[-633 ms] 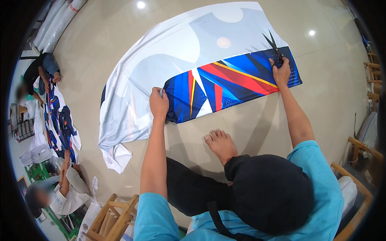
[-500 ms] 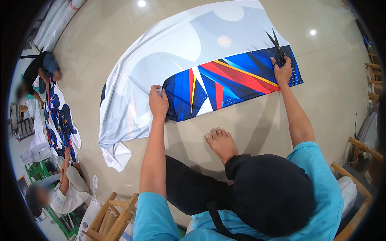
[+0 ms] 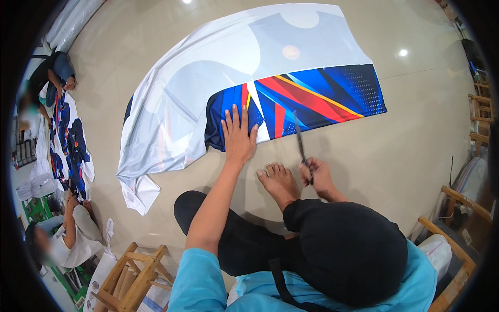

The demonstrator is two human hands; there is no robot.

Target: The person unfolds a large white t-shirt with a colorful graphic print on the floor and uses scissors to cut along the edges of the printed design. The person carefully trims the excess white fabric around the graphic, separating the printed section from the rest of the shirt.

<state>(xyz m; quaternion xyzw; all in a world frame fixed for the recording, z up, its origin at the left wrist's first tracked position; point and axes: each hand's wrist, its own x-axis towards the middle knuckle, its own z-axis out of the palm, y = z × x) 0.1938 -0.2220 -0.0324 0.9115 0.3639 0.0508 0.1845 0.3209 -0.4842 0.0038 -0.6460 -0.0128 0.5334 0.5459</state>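
Roughly centre: left hand [image 3: 238, 136] flat, fingers spread, palm down on near-left end of printed fabric panel [image 3: 301, 101], pinning blue-red-white strip to tiled floor [image 3: 405, 166]; nothing grasped, just pressing. Right hand [image 3: 318, 177] fisted round handles of scissors [image 3: 301, 143], blades pointing away toward panel's near edge, tips just at or over it, whether blades parted or together not clear. Panel long axis left-to-right, slightly rising to right, lying ahead of both hands on white fabric sheet [image 3: 208, 78]; bare foot [image 3: 278, 179] between hands; left hand on cloth, scissors hand just short of it.
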